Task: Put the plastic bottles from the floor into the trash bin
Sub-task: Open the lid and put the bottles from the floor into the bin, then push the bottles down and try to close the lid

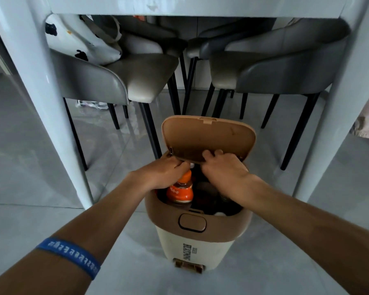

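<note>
A cream trash bin (197,248) with a brown rim stands on the floor in front of me, its brown lid (208,138) raised upright. A plastic bottle with an orange label (180,191) stands upright inside the bin's opening on the left. My left hand (164,172) is closed around the bottle's top. My right hand (224,169) reaches over the opening, fingers curled on the lid's lower edge. Darker things lie deeper in the bin, hard to make out.
A white table spans overhead, with legs at left (58,116) and right (328,124). Two grey chairs (124,81) (271,69) stand behind the bin, the left one holding a white bag with black patches (79,37). The floor is grey tile.
</note>
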Available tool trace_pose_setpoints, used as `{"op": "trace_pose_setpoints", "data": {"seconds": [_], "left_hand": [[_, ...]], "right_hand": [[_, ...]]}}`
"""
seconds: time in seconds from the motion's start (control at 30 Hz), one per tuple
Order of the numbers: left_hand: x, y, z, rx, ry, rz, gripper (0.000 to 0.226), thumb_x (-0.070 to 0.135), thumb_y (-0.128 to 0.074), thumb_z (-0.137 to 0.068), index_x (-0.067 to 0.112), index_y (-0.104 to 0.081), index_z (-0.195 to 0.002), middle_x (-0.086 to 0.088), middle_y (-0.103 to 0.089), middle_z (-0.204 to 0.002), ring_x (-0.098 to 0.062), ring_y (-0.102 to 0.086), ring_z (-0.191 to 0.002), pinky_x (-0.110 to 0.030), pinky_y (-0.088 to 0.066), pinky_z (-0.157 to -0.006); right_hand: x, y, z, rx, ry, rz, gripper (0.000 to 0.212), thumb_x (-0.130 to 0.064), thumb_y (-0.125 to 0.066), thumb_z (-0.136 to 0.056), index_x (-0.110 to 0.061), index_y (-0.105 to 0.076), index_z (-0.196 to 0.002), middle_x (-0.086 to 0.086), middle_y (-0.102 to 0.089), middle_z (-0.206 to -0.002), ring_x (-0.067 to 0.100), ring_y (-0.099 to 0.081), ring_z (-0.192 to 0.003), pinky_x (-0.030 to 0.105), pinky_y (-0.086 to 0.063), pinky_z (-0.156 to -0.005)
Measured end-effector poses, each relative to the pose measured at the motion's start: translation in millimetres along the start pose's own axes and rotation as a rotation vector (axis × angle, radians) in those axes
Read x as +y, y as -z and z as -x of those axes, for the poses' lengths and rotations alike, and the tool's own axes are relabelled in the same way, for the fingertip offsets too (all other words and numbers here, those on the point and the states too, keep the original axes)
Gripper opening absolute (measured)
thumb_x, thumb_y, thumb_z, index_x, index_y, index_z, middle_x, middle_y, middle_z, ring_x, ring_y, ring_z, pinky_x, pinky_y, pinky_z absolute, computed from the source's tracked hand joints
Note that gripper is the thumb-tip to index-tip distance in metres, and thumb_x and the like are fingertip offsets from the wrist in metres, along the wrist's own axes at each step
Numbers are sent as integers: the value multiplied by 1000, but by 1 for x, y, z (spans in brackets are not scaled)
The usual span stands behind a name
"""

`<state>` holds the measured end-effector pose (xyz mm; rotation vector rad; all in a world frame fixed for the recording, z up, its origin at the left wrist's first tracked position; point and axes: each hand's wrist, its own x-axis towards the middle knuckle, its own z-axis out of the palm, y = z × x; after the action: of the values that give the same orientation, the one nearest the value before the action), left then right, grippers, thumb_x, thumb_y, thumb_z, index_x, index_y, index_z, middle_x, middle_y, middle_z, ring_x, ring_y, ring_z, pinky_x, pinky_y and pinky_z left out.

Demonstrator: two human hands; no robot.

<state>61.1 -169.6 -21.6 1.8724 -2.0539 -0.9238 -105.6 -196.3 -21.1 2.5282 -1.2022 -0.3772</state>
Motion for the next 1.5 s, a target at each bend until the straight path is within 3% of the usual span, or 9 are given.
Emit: {"op": "trace_pose_setpoints", "data": {"seconds": [0.2, 0.3, 0.5, 0.6, 0.73, 0.9, 1.1, 1.3, 1.5], "left_hand": [[0, 2, -3, -160, 29, -46, 54, 56, -29, -100, 28, -46, -144, -3, -38, -154, -23, -33, -141, -44, -23, -118], [1, 4, 0, -104, 7, -31, 44, 48, -34, -102, 26, -54, -134, -3, -46, -145, -24, -41, -135, -41, -29, -113], [-1, 22, 12, -219, 24, -43, 23, 31, -51, -100, 25, -72, -109, 7, -63, -109, -16, -57, -107, -31, -46, -90], [-16, 28, 15, -50, -21, -111, 20, 46, -69, -86, 31, -69, -100, 9, -64, -108, -13, -61, -103, -36, -52, -91], [-32, 22, 23, 159, 54, -4, 53, 66, -74, -68, 31, -65, -107, 6, -52, -118, -17, -52, -109, -37, -48, -93], [-35, 2, 22, 234, 172, 119, 78, 87, -64, -52, 33, -63, -108, -1, -46, -136, -25, -43, -129, -45, -43, -104], [-23, -29, 25, 364, 212, -149, 76, 83, -34, -79, 29, -54, -127, -9, -44, -131, -33, -37, -128, -49, -32, -105], [-30, 10, 24, 549, 106, 406, 49, 57, -27, -100, 21, -55, -117, -5, -58, -116, -25, -54, -112, -37, -39, -89], [-25, 27, 34, 689, -181, 456, 43, 36, -36, -103, 27, -42, -145, -4, -42, -151, -19, -38, -137, -40, -30, -112]], "right_hand": [[9, -2, 25, -206, -40, -571, 46, -27, -66, -82, -25, -52, -126, 3, -59, -124, 26, -58, -111, 40, -51, -84], [12, -7, 30, -58, -129, -624, 41, -37, -60, -89, -28, -50, -128, 2, -59, -129, 27, -54, -119, 42, -47, -92], [20, -9, 55, 286, -300, -528, 14, -26, -54, -90, -19, -57, -101, 6, -66, -99, 31, -61, -96, 37, -46, -70], [21, -17, 74, 493, -519, -665, 23, -26, -61, -85, -21, -49, -104, 4, -57, -106, 27, -56, -98, 40, -49, -77], [11, -39, 83, 92, -856, -1234, 61, -35, -69, -80, -22, -37, -131, 4, -51, -117, 32, -56, -111, 43, -50, -89], [13, -51, 64, -34, -771, -1220, 38, -20, -53, -86, -17, -48, -123, 11, -61, -116, 34, -58, -110, 49, -47, -99], [30, -48, 47, 13, -717, -1178, 45, -31, -56, -93, -18, -43, -134, 14, -59, -131, 35, -56, -120, 49, -45, -102], [33, 4, 52, 586, -543, -1137, 89, -16, -63, -86, -30, -8, -155, 3, -28, -160, 29, -30, -144, 50, -28, -114], [16, 39, 45, 690, -363, -804, 51, -20, -54, -80, -23, -49, -130, 1, -62, -122, 25, -51, -117, 47, -28, -110]]}}
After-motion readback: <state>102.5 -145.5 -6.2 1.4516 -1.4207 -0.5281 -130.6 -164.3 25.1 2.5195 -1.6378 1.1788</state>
